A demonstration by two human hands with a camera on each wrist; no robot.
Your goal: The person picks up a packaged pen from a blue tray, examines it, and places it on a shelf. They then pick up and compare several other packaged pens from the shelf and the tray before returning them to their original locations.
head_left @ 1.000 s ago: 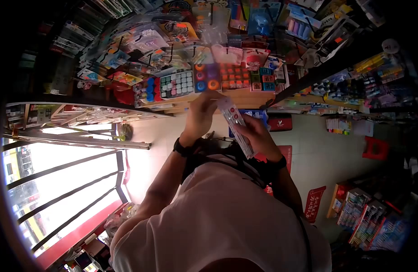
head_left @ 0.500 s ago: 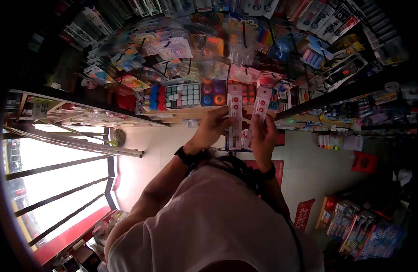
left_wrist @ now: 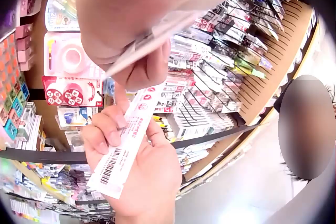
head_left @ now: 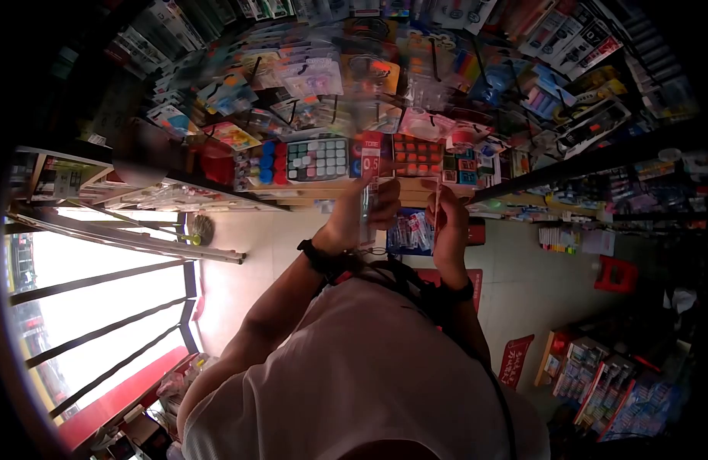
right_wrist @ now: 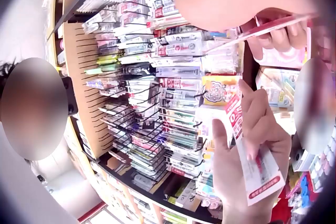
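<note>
By the shelf edge [head_left: 304, 191], the left hand [head_left: 342, 221] grips a 0.5 packet [head_left: 371, 146], the right hand [head_left: 451, 238] a barcoded packet [left_wrist: 130, 142], best pinched clear of print.

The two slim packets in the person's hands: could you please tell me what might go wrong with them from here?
The red-topped packet in the left hand could slip and drop to the floor. The barcoded packet in the right hand is thin and flat, so it might bend if squeezed. Either could snag on the densely hung packs.
</note>
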